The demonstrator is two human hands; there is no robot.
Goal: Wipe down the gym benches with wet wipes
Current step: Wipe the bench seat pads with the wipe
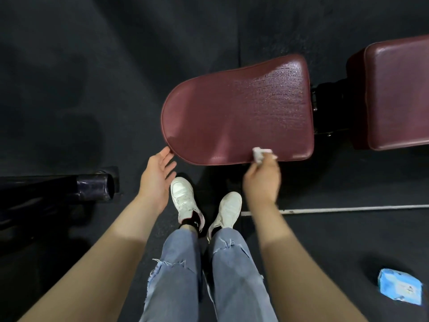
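A dark red padded seat pad of a gym bench lies in front of me, its far right part glistening wet. A second red back pad continues to the right, past a black frame gap. My right hand is shut on a small white wet wipe, which touches the seat's near edge. My left hand is open, palm up, its fingertips at the seat's rounded near-left rim.
A blue pack of wet wipes lies on the black rubber floor at the lower right. A black metal frame tube juts in from the left. A thin white line runs along the floor. My white shoes stand just before the seat.
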